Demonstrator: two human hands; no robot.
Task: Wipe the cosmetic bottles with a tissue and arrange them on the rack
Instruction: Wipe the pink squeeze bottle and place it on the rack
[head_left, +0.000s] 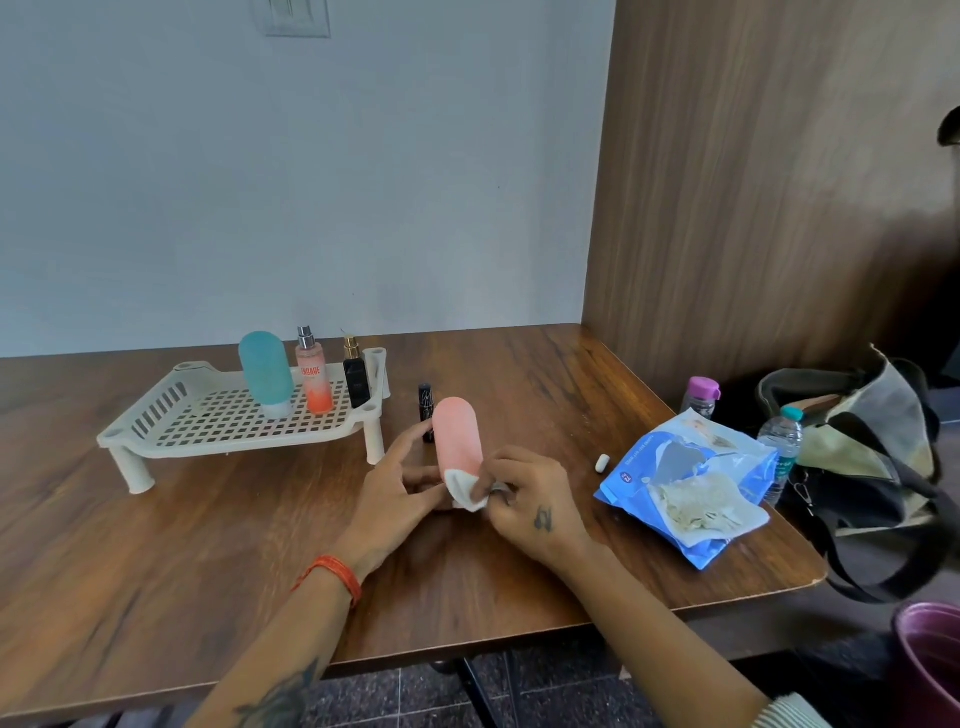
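Pink bottle (456, 434): upright on table (156, 545), left hand (397, 491) gripping base. Right hand (524, 499) pinching tissue (466, 488) vs bottle's lower end. Rack (228, 415): 3 bottles.

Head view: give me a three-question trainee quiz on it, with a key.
1. True or false: the pink bottle already stands on the rack.
2. How many bottles stand on the rack?
3. What does the right hand pinch? A) tissue B) small black tube C) blue packet

Key
1. False; the left hand holds it near its base, in front of the rack.
2. Three: teal bottle, orange spray bottle, black bottle.
3. A
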